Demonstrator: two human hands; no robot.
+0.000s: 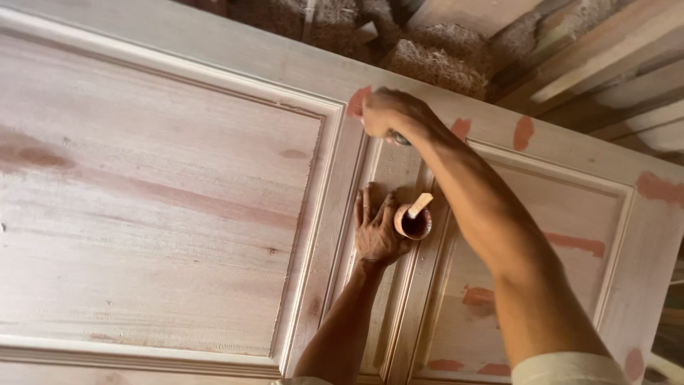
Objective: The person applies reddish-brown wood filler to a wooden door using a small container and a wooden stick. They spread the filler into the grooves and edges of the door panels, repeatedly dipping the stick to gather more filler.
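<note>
While reddish filler patches (524, 132) are already dabbed over the right half of the panelled door (164, 185), a small tool is gripped in the closed right hand (388, 114) at the top rail; the filler cup (413, 222) is steadied by the left hand (374, 228), fingers spread. The left panel is untouched.

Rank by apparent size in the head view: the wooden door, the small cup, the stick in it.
1. wooden door, fills most of the view
2. small cup, beside the left hand
3. stick, standing in the cup
</note>
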